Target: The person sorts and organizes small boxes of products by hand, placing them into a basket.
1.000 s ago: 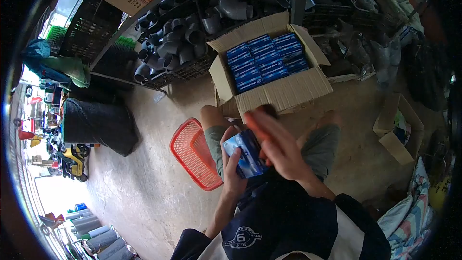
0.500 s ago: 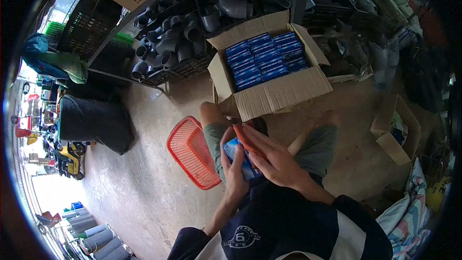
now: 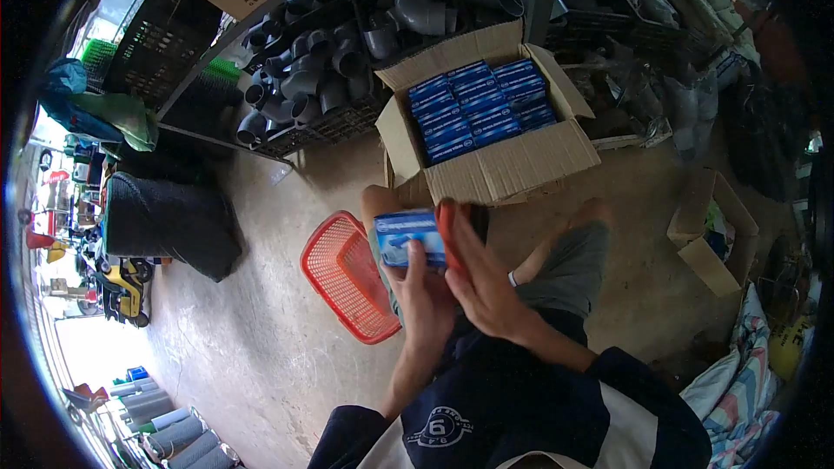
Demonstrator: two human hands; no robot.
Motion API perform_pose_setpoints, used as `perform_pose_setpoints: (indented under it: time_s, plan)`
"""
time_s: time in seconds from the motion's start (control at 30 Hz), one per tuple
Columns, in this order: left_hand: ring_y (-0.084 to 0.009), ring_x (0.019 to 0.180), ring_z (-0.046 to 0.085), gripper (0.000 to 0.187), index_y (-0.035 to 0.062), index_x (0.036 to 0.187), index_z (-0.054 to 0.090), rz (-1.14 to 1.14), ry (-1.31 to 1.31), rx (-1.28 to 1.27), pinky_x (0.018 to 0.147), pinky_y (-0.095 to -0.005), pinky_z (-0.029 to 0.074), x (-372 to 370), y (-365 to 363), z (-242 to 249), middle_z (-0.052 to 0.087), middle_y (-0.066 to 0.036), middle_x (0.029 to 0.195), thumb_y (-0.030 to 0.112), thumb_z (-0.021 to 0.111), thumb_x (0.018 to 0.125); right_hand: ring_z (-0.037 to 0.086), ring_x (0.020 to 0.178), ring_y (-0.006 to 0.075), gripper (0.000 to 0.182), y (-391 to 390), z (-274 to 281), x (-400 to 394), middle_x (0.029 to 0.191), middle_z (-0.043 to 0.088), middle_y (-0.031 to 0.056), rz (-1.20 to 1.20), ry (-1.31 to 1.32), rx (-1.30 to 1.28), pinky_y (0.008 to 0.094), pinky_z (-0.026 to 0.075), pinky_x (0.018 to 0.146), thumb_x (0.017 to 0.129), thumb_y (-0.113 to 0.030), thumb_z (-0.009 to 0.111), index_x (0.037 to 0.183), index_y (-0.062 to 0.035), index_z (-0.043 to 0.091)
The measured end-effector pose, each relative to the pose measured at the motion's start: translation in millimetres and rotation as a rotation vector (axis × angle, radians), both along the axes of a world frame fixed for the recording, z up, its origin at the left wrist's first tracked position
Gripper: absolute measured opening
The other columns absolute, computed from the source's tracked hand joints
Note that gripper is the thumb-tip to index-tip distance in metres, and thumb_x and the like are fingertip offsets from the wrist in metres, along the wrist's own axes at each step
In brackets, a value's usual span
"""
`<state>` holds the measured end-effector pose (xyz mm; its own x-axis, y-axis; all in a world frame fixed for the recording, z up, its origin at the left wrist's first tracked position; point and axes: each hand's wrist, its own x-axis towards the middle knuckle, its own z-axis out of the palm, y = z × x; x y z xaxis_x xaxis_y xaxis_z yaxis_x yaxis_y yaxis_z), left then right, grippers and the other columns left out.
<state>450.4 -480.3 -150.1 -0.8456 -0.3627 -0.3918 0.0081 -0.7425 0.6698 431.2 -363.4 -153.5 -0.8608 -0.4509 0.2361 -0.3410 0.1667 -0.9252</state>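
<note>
A small blue and white box (image 3: pixel 407 234) is gripped by my left hand (image 3: pixel 420 295), its thumb on the printed face. Against the box's right end, my right hand (image 3: pixel 486 291) holds a flat orange-red object (image 3: pixel 449 230) between thumb and fingers; what it is I cannot make out. Beyond my hands an open cardboard carton (image 3: pixel 512 165) holds rows of similar blue boxes (image 3: pixel 478 108). Left of my knee stands a red plastic basket (image 3: pixel 343 269), and no contents show in it.
Black crates (image 3: pixel 334 126) of grey pipe fittings (image 3: pixel 304 78) line the back under a metal shelf frame. A small open carton (image 3: pixel 717 269) and a striped sack (image 3: pixel 738 391) are at the right. A dark mesh roll (image 3: pixel 169 217) stands at the left.
My left hand has moved the blue box up and left, turning its printed face into view. My right hand has tilted more upright with the orange-red object.
</note>
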Motion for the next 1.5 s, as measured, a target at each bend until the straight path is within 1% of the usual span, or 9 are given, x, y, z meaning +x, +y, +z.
perform_pose_setpoints:
  time_s: [0.33, 0.43, 0.53, 0.63, 0.73, 0.93, 1.17, 1.37, 1.5]
  plan:
    - [-0.0227, 0.115, 0.054, 0.041, 0.016, 0.137, 0.031, 0.006, -0.082, -0.163, 0.096, -0.0417, 0.048, 19, 21, -4, 0.048, -0.009, 0.128, 0.025, 0.052, 0.102, 0.015, 0.148, 0.0394, 0.061, 8, -6, 4, 0.16, 0.013, 0.0252, -0.071, -0.077, -0.164, 0.0453, 0.015, 0.119, 0.104, -0.021, 0.039, 0.154, 0.0027, 0.013]
    - [-0.0228, 0.117, 0.053, 0.041, 0.0164, 0.137, 0.031, 0.056, -0.097, -0.141, 0.099, -0.0443, 0.045, -1, 11, 0, 0.049, -0.008, 0.129, 0.025, 0.052, 0.102, 0.025, 0.146, 0.0356, 0.059, 11, -8, 31, 0.157, 0.022, 0.024, 0.008, -0.052, -0.07, 0.0432, 0.019, 0.118, 0.105, -0.024, 0.037, 0.153, 0.004, 0.015]
    - [-0.0248, 0.12, 0.053, 0.04, 0.0161, 0.136, 0.033, 0.013, 0.083, -0.12, 0.1, -0.0464, 0.045, -10, -5, -5, 0.049, -0.008, 0.131, 0.025, 0.051, 0.103, 0.041, 0.136, 0.0281, 0.059, 32, -20, 41, 0.152, 0.033, 0.0201, 0.215, -0.683, -0.363, 0.0403, 0.031, 0.113, 0.106, -0.026, 0.036, 0.153, 0.004, 0.016]
    - [-0.0288, 0.128, 0.049, 0.063, 0.0194, 0.148, 0.023, -0.157, 0.158, -0.147, 0.106, -0.0488, 0.042, 4, -10, -2, 0.045, -0.012, 0.139, 0.027, 0.059, 0.098, 0.048, 0.13, 0.0256, 0.067, 47, -38, 42, 0.146, 0.043, 0.0149, 0.032, -0.971, -0.707, 0.0362, 0.033, 0.111, 0.105, -0.042, 0.036, 0.152, 0.0041, 0.02]
    - [-0.032, 0.132, 0.046, 0.074, 0.016, 0.152, 0.02, -0.33, 0.177, -0.093, 0.111, -0.0494, 0.037, 9, -3, 6, 0.041, -0.013, 0.145, 0.026, 0.063, 0.093, 0.055, 0.116, 0.0186, 0.057, 45, -25, 40, 0.15, 0.037, 0.0148, 0.036, -0.838, -0.853, 0.0368, 0.045, 0.1, 0.106, -0.031, 0.036, 0.154, -0.0022, 0.021]
    - [-0.0315, 0.132, 0.046, 0.067, 0.0124, 0.152, 0.027, -0.246, 0.175, 0.423, 0.113, -0.0466, 0.033, 17, -9, 4, 0.05, -0.013, 0.137, 0.041, 0.052, 0.096, 0.035, 0.139, 0.0335, 0.059, 46, 20, 23, 0.159, 0.023, 0.0158, 0.25, -0.235, -0.101, 0.0509, 0.025, 0.115, 0.103, -0.032, 0.043, 0.154, -0.0084, 0.025]
    - [-0.0291, 0.127, 0.05, 0.067, 0.0157, 0.153, 0.025, -0.204, 0.059, -0.215, 0.109, -0.0403, 0.04, 8, 1, 10, 0.047, -0.017, 0.14, 0.059, 0.031, 0.102, 0.03, 0.141, 0.0423, 0.057, 22, 19, 25, 0.159, 0.024, 0.0133, 0.217, 0.204, 0.207, 0.0596, 0.019, 0.116, 0.102, -0.032, 0.044, 0.153, -0.0103, 0.029]
    - [-0.0284, 0.132, 0.045, 0.072, 0.01, 0.153, 0.023, -0.193, -0.074, -0.36, 0.11, -0.0405, 0.038, 37, 7, -6, 0.04, -0.016, 0.147, 0.06, 0.026, 0.102, 0.032, 0.139, 0.0452, 0.057, 5, 25, -2, 0.158, 0.026, 0.015, 0.102, -0.141, -0.043, 0.0588, 0.02, 0.116, 0.103, -0.034, 0.041, 0.152, -0.0057, 0.029]
    - [-0.0297, 0.133, 0.044, 0.073, 0.0091, 0.151, 0.026, -0.155, -0.042, -0.509, 0.109, -0.0403, 0.04, 19, 13, 23, 0.036, -0.016, 0.15, 0.062, 0.026, 0.101, 0.031, 0.139, 0.0467, 0.057, 0, 17, 9, 0.158, 0.026, 0.0179, 0.097, -0.007, 0.052, 0.0598, 0.021, 0.115, 0.103, -0.032, 0.04, 0.152, -0.0048, 0.027]
